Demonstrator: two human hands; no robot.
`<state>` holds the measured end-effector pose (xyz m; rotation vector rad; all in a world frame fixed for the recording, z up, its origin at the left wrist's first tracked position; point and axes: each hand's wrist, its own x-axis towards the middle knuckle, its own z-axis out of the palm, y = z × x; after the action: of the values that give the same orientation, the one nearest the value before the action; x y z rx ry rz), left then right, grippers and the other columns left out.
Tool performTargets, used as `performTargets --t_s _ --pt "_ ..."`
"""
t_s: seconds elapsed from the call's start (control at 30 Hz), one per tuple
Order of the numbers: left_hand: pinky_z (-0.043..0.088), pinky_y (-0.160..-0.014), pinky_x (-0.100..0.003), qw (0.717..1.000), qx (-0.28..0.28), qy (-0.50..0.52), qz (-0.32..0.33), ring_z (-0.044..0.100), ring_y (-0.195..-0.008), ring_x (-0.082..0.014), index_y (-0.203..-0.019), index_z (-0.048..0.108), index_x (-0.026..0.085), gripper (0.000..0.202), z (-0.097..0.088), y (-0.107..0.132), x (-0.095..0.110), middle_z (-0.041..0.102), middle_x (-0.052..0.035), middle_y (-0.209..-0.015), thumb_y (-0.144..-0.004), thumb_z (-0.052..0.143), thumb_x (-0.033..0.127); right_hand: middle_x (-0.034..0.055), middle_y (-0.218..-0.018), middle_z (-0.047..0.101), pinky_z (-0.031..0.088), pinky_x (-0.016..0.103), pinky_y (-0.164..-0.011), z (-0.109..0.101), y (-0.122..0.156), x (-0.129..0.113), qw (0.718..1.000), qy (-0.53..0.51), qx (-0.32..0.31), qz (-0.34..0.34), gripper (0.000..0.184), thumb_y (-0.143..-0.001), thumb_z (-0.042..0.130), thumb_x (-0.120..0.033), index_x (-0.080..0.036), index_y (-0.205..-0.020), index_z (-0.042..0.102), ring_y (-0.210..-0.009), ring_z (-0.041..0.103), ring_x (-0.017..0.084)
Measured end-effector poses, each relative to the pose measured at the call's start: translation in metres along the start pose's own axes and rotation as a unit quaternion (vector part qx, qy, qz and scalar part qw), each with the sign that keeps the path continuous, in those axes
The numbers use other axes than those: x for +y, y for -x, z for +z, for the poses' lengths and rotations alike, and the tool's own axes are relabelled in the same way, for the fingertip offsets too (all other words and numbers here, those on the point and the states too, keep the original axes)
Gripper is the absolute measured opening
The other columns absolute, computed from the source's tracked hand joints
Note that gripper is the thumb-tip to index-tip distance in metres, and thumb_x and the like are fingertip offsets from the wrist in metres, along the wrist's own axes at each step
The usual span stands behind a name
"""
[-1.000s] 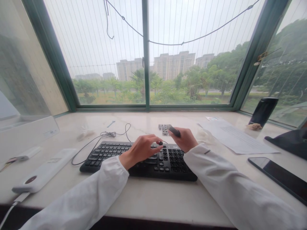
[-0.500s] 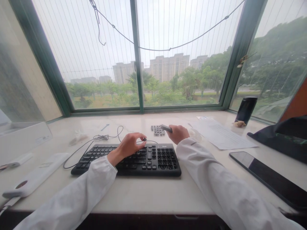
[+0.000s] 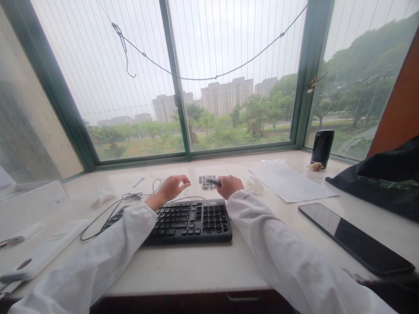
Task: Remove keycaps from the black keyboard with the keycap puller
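Observation:
The black keyboard (image 3: 183,237) lies in front of me, its number pad (image 3: 214,218) bare of caps and its other keys in place. My left hand (image 3: 170,188) is above the keyboard's back edge, thumb and forefinger closed in a pinch on a small dark keycap (image 3: 189,182), barely visible. My right hand (image 3: 230,186) is closed round a slim dark brush-like tool (image 3: 212,181) whose blurred tip points left. Under and beside that tip, several loose keycaps (image 3: 204,185) lie in rows on the white tabletop behind the keyboard.
A coiled cable (image 3: 132,196) lies behind the keyboard's left end. To the right are a printed sheet (image 3: 288,181), a phone (image 3: 353,235), a black can (image 3: 322,148) and a black bag (image 3: 379,179). A white box (image 3: 36,200) and white device (image 3: 42,253) are on the left.
My left hand has moved back from over the keys toward the loose keycaps. The tool in my right hand has come closer above those caps. The whole view has shifted slightly.

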<state>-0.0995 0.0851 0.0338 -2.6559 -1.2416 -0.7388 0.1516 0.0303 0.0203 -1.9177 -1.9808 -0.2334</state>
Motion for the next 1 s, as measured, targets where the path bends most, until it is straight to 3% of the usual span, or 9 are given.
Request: performTargets --t_s 0.13,0.23,0.43,0.63,1.0 --pt "0.046 -0.075 -0.027 0.997 -0.074 -0.028 -0.026 0.065 -0.085 -0.0184 -0.096 0.070 0.026 0.024 0.013 -0.025 0.001 0.072 -0.0002 -0.095 -0.085 0.056 0.042 0.0106 -0.087 0.070 0.042 0.030 -0.066 -0.002 0.000 0.002 1.000 -0.004 0.010 0.002 0.032 -0.090 0.043 -0.036 -0.020 -0.093 0.070 -0.078 0.065 0.022" --pt "0.046 -0.074 -0.026 0.993 -0.099 -0.036 -0.044 0.065 -0.082 -0.0177 -0.092 0.071 0.029 0.021 0.025 -0.040 0.002 0.072 0.0010 -0.091 -0.083 0.058 0.042 0.0104 -0.085 0.070 0.042 0.031 -0.064 -0.003 0.000 0.002 1.000 -0.002 0.021 -0.005 0.031 -0.090 0.044 -0.035 -0.020 -0.092 0.070 -0.076 0.066 0.023" --pt "0.046 -0.076 -0.027 0.991 -0.103 -0.047 -0.064 0.064 -0.085 -0.0192 -0.089 0.073 0.031 0.019 0.045 -0.059 0.000 0.072 0.0009 -0.093 -0.080 0.062 0.043 0.0105 -0.085 0.070 0.042 0.031 -0.066 -0.003 0.000 0.001 1.000 -0.007 0.020 -0.011 0.031 -0.089 0.044 -0.035 -0.020 -0.092 0.071 -0.076 0.066 0.023" --pt "0.046 -0.076 -0.029 0.989 -0.103 -0.062 -0.085 0.065 -0.086 -0.0211 -0.091 0.074 0.029 0.020 0.056 -0.063 -0.004 0.073 -0.0024 -0.094 -0.082 0.059 0.040 0.0111 -0.088 0.070 0.043 0.032 -0.068 -0.004 0.000 -0.002 1.000 -0.012 0.014 -0.017 0.029 -0.087 0.046 -0.032 -0.021 -0.096 0.071 -0.080 0.066 0.024" --pt "0.045 -0.077 -0.028 0.994 -0.078 -0.065 -0.043 0.064 -0.091 -0.0205 -0.089 0.073 0.032 0.015 0.049 -0.059 -0.002 0.072 0.0016 -0.097 -0.082 0.060 0.036 0.0113 -0.091 0.070 0.044 0.032 -0.069 -0.007 0.002 -0.003 1.000 -0.010 -0.001 -0.015 0.029 -0.088 0.046 -0.034 -0.021 -0.097 0.070 -0.082 0.067 0.025"
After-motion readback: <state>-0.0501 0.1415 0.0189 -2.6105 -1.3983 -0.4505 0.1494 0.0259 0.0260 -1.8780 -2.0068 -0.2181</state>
